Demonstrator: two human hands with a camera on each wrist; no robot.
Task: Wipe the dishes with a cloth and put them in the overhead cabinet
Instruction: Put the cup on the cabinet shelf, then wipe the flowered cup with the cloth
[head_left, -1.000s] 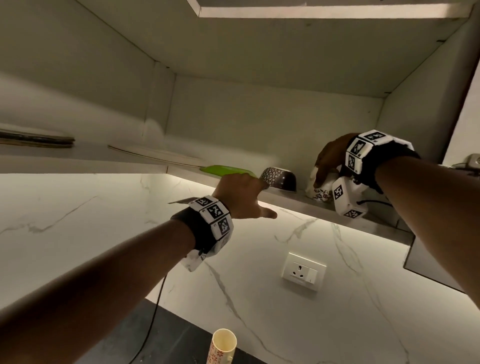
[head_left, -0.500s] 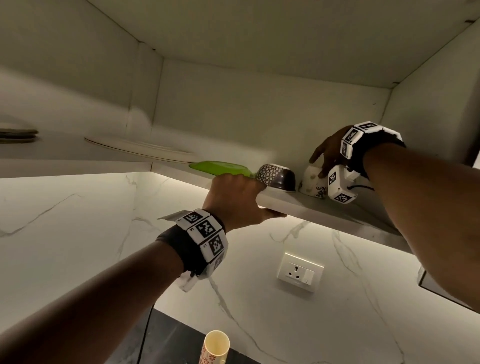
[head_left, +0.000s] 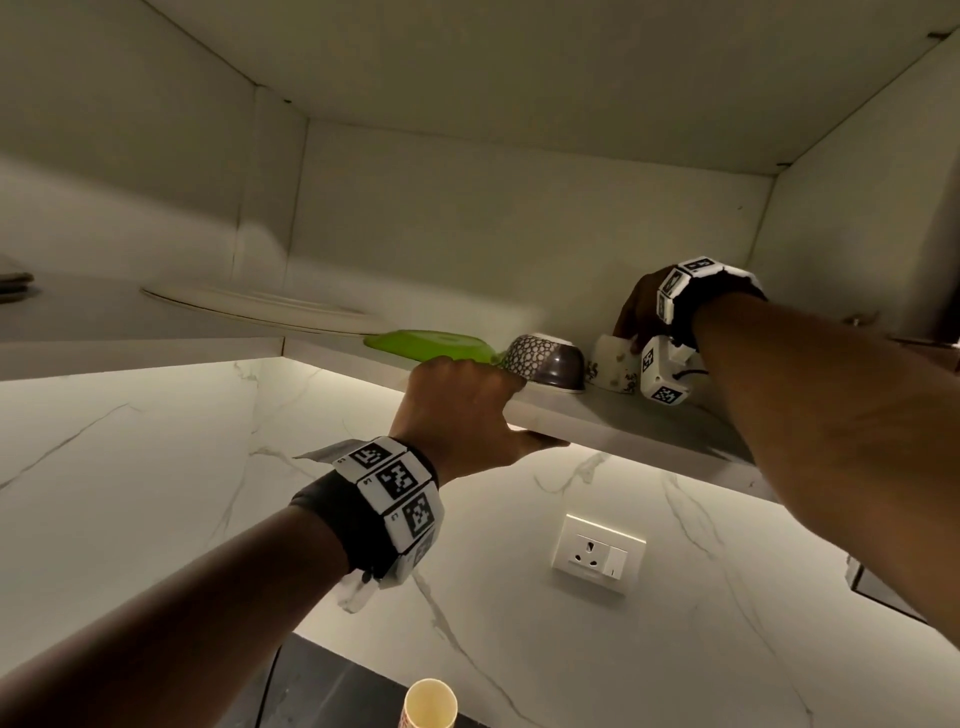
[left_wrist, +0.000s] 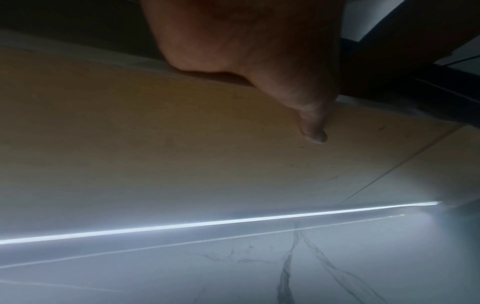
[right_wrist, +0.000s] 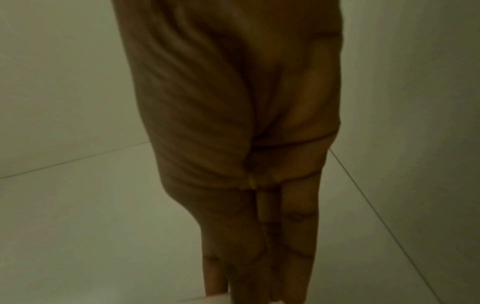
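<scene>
Fingers of right hand (head_left: 636, 317) rest straight on white cup (head_left: 613, 364); left hand (head_left: 462, 410) grips shelf edge (head_left: 613, 423).

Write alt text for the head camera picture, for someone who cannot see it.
A person reaches up into an open overhead cabinet: the right hand rests on a white patterned cup on the shelf, while the left hand grips the shelf's front edge. A dark patterned bowl, a green plate and a pale plate sit alongside.
</scene>
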